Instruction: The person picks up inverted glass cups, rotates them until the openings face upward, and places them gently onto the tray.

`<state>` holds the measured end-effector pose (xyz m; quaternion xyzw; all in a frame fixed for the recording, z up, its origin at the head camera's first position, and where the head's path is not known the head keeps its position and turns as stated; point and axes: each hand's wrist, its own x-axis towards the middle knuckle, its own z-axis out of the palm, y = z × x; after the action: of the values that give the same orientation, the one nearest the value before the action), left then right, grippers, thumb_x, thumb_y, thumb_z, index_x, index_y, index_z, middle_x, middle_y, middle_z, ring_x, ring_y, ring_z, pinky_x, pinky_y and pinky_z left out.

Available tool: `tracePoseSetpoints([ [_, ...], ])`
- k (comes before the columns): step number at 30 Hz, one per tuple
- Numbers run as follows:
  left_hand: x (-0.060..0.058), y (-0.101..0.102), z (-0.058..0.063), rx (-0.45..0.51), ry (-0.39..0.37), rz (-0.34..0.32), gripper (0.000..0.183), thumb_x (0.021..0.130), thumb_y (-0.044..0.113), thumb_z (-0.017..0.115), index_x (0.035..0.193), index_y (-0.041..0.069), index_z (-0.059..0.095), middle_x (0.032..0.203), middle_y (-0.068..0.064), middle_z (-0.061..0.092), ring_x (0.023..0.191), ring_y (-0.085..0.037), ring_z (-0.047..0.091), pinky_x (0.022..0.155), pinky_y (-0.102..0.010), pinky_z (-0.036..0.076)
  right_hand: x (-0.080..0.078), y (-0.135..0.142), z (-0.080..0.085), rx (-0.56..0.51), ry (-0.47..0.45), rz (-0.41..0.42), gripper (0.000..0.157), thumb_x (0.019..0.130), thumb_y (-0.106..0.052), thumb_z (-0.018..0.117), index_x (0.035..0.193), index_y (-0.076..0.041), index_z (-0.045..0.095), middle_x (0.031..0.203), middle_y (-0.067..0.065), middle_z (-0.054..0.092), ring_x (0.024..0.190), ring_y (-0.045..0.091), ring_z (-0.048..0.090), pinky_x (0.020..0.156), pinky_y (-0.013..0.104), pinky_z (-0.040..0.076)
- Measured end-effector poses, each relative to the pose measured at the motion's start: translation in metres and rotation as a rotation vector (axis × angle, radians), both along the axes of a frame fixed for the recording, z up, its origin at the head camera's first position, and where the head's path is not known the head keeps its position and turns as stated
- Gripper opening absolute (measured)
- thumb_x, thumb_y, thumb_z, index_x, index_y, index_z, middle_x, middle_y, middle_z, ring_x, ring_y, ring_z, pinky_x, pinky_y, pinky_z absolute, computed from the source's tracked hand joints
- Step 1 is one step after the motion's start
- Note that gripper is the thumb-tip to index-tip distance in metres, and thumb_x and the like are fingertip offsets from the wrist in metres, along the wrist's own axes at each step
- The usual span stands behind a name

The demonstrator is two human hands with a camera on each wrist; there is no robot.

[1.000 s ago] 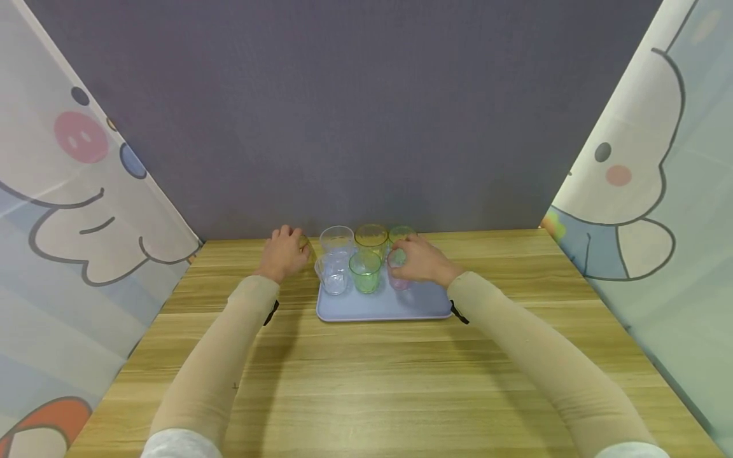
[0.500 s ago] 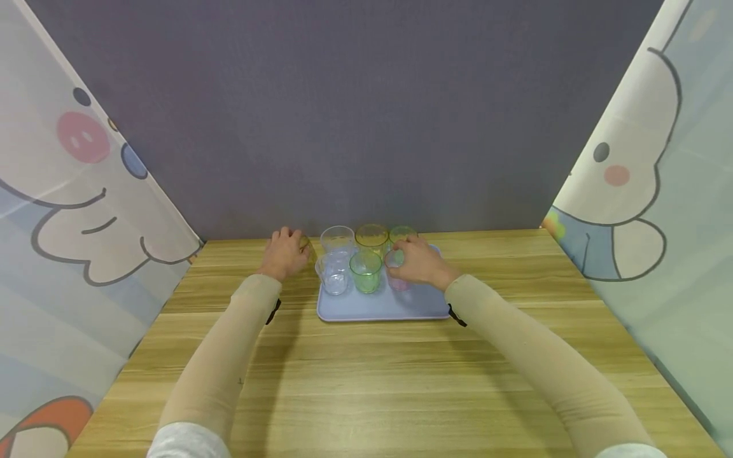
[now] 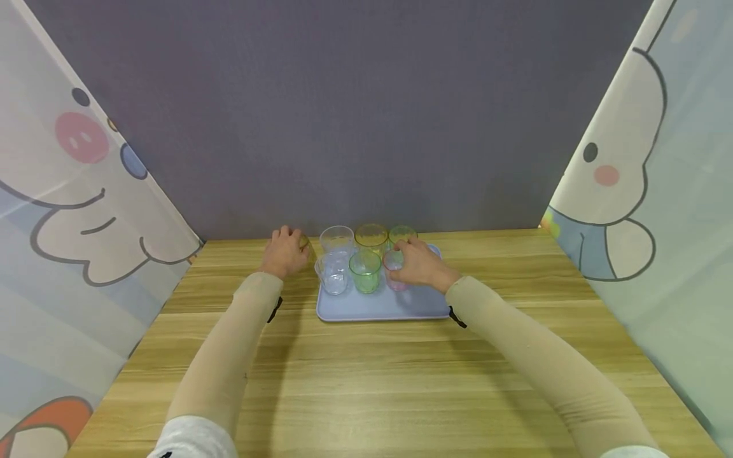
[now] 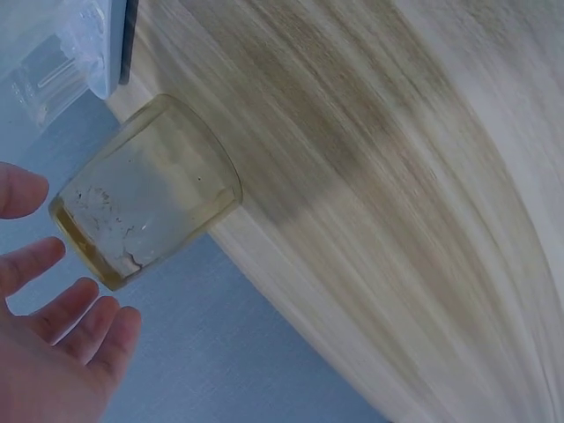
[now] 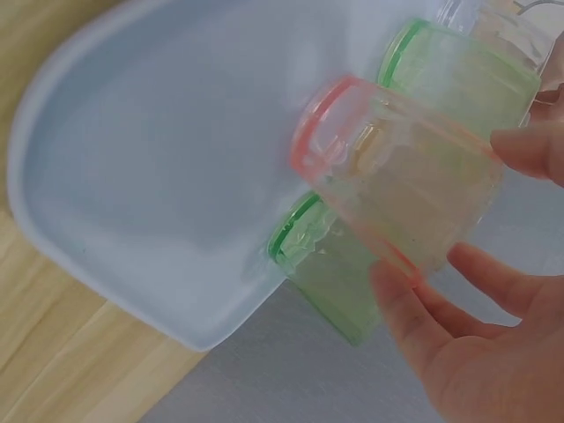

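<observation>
On the tray's right part, my right hand (image 3: 420,263) holds a clear pink cup (image 3: 396,281) by its upper rim, thumb on one side and fingers on the other. The red-edged base of that cup (image 5: 322,123) points to the tray in the right wrist view. A green cup (image 3: 366,280) stands just left of it. My left hand (image 3: 284,253) is left of the tray, beside a yellow-tinted cup (image 4: 145,189) standing upside down on the table. In the left wrist view its fingers (image 4: 75,308) are loosely spread near the cup's thick base, not gripping it.
A pale blue tray (image 3: 382,310) holds several cups: clear ones (image 3: 335,284) at left, a yellow one (image 3: 372,236) and another green one (image 3: 403,233) behind. A grey panel (image 3: 366,127) rises behind the wooden table (image 3: 366,381). Printed cloths hang at both sides.
My right hand and the pink cup have shifted slightly left, closer to the front green cup. The left hand stays almost in place beside the yellow cup.
</observation>
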<state>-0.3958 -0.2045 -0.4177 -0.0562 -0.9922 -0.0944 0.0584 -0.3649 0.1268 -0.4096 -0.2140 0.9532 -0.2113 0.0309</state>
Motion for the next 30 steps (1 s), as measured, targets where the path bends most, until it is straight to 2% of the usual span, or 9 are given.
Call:
tracePoseSetpoints([
  [8, -0.005, 0.0026, -0.0036, -0.013, -0.01, -0.012, 0.048, 0.101, 0.024, 0.051, 0.142, -0.001, 0.05, 0.139, -0.028, 0.043, 0.129, -0.046, 0.039, 0.104, -0.062, 0.039, -0.0018, -0.0014, -0.0044, -0.026, -0.027, -0.017, 0.064, 0.087, -0.035, 0.073, 0.14, -0.002, 0.055, 0.141, 0.025, 0.047, 0.129, 0.044, 0.048, 0.1, 0.056, 0.047],
  [15, -0.0069, 0.0061, -0.0044, -0.062, -0.047, -0.001, 0.051, 0.101, 0.024, 0.048, 0.146, 0.0, 0.048, 0.14, -0.028, 0.042, 0.131, -0.047, 0.037, 0.104, -0.062, 0.04, -0.0035, -0.0013, -0.007, -0.031, -0.028, -0.024, 0.066, 0.087, -0.036, 0.073, 0.141, -0.002, 0.054, 0.14, 0.025, 0.048, 0.128, 0.043, 0.049, 0.099, 0.056, 0.047],
  [23, -0.0087, 0.0067, -0.0062, -0.036, -0.021, -0.003, 0.049, 0.1, 0.021, 0.048, 0.144, 0.001, 0.048, 0.138, -0.029, 0.042, 0.129, -0.047, 0.037, 0.101, -0.061, 0.042, -0.0037, -0.001, -0.006, -0.032, -0.017, -0.027, 0.064, 0.087, -0.036, 0.073, 0.14, -0.004, 0.055, 0.139, 0.024, 0.049, 0.127, 0.042, 0.05, 0.099, 0.055, 0.047],
  [30, -0.0067, 0.0075, 0.0, -0.054, -0.072, 0.004, 0.049, 0.098, 0.019, 0.045, 0.144, 0.003, 0.048, 0.139, -0.031, 0.043, 0.126, -0.048, 0.039, 0.1, -0.061, 0.043, -0.0052, -0.0012, -0.0063, -0.033, -0.008, -0.025, 0.064, 0.086, -0.035, 0.074, 0.139, -0.004, 0.056, 0.138, 0.024, 0.05, 0.125, 0.042, 0.051, 0.099, 0.055, 0.048],
])
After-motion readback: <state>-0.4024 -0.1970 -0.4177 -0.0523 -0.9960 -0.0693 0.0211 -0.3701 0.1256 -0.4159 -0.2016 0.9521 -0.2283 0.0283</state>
